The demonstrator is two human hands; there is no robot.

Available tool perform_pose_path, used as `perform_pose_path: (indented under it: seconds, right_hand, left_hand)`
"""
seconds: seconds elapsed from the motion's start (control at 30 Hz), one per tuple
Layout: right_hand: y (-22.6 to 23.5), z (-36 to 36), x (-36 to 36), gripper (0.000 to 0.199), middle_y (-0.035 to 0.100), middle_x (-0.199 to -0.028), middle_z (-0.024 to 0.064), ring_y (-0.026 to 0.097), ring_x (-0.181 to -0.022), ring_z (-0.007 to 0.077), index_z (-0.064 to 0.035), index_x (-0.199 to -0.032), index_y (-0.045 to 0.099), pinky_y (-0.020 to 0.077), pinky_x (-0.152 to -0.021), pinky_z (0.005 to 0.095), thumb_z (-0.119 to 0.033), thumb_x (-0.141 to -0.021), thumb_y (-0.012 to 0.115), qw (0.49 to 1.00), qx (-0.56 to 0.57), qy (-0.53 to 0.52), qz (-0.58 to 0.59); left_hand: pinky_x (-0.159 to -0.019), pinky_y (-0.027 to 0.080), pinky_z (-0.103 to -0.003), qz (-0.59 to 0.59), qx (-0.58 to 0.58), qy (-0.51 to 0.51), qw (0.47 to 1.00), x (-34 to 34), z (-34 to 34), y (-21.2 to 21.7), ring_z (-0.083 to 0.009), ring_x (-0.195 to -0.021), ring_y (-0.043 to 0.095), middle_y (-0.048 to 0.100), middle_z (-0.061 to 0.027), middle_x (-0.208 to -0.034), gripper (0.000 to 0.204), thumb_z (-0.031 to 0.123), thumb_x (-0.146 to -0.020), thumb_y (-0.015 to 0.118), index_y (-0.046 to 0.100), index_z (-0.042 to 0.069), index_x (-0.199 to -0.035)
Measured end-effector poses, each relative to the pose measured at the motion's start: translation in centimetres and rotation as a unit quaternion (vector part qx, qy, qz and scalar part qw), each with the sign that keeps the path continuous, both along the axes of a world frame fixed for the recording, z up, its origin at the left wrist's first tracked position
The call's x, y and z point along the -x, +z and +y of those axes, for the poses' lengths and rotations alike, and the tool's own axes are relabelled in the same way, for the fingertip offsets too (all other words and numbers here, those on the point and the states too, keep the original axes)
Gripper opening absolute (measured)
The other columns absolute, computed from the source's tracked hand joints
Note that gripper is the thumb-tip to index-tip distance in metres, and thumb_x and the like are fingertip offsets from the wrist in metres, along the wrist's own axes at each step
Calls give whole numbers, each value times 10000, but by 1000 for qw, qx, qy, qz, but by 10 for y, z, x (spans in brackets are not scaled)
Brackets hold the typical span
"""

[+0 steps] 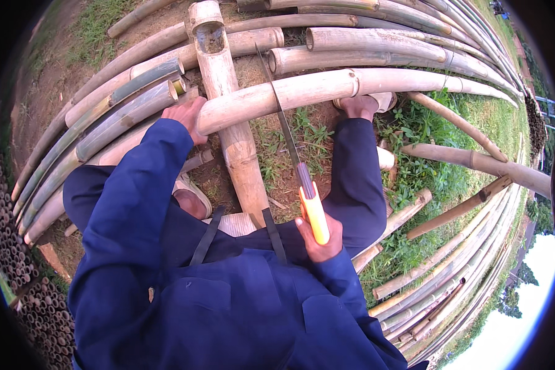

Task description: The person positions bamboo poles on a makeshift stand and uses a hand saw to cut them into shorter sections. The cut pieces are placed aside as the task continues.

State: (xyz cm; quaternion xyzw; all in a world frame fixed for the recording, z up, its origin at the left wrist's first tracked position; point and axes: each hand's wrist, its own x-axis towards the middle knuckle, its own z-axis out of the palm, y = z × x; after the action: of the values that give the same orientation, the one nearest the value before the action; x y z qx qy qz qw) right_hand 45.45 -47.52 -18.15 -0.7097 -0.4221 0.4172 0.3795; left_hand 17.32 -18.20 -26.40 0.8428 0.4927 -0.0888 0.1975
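A long pale bamboo pole (327, 86) runs across in front of me, resting over a thick bamboo support (233, 132) with a notch cut near its far end. On the pole's left end my left hand (188, 116) is closed, the fingers partly hidden. My right hand (324, 238) grips the yellow-orange handle of a handsaw (285, 126). Its long blade points away from me and crosses the pole just right of the support. Whether the teeth have bitten into the bamboo I cannot tell.
Cut bamboo poles (126, 114) lie stacked at the left, and more poles (376, 43) lie beyond. Bamboo struts (475, 159) form a frame at the right, over grass (438, 132). A pile of cut ends (46, 314) stands at the lower left. My feet are either side of the support.
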Motion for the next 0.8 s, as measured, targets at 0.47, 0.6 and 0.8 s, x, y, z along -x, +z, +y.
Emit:
perform_pose_path:
  seconds: [0.47, 0.6, 0.8]
  right_hand:
    - [58, -61, 3, 333, 724, -783, 140, 728, -702, 217, 32, -1217, 690, 543, -684, 307, -29, -894, 740, 998, -7, 28, -49]
    - [51, -60, -5, 311, 734, -808, 157, 740, -671, 269, 48, -1189, 708, 565, -663, 331, -17, -886, 732, 994, -62, 13, -84]
    - [-38, 30, 4, 145, 592, -650, 115, 543, -564, 165, 30, -943, 673, 478, -574, 339, -83, -911, 756, 997, -74, -32, -5]
  left_hand:
    - [-931, 532, -518, 27, -10, 5, 1000, -3, -3, -4, -417, -1099, 679, 670, -186, -1241, 843, 363, -633, 886, 469, 166, -1338]
    - [-932, 527, -527, 28, -15, 6, 999, -2, -4, -7, -425, -1091, 680, 679, -185, -1230, 857, 365, -630, 892, 458, 152, -1338]
    - [-958, 518, -522, 48, 9, 12, 999, -8, -1, -6, -428, -1096, 678, 689, -183, -1210, 896, 419, -621, 914, 462, 144, -1344]
